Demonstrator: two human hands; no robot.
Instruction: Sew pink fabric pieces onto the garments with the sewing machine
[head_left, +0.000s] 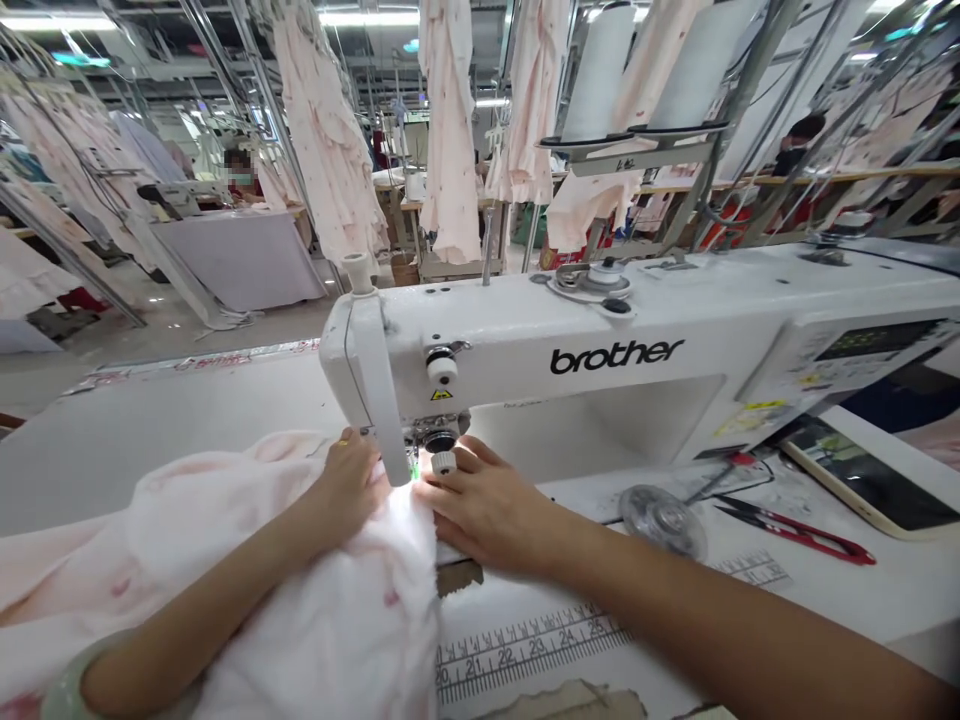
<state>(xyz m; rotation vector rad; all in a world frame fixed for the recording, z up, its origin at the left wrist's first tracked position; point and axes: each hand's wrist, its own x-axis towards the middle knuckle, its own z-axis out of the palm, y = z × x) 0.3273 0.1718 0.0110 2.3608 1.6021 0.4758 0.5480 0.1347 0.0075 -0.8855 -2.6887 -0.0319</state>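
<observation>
A soft white and pale pink fabric (330,620) with small reddish motifs lies bunched at the left and runs up to the needle area of the white sewing machine (510,345). My left hand (351,475) is closed on the fabric just left of the machine's head, its fingers curled. On the other side of the needle, my right hand (487,505) has its fingertips on the fabric's edge, close under the lit presser foot area. The machine hides some of its fingers. Lamp glare blurs the spot where needle and fabric meet.
Right of the machine's throat lie a clear bobbin-like disc (664,520), red-handled thread snips (799,530) and a phone (874,475). A printed ruler (536,650) runs along the front edge. Thread cones (600,75) stand above; hanging garments and two people are behind.
</observation>
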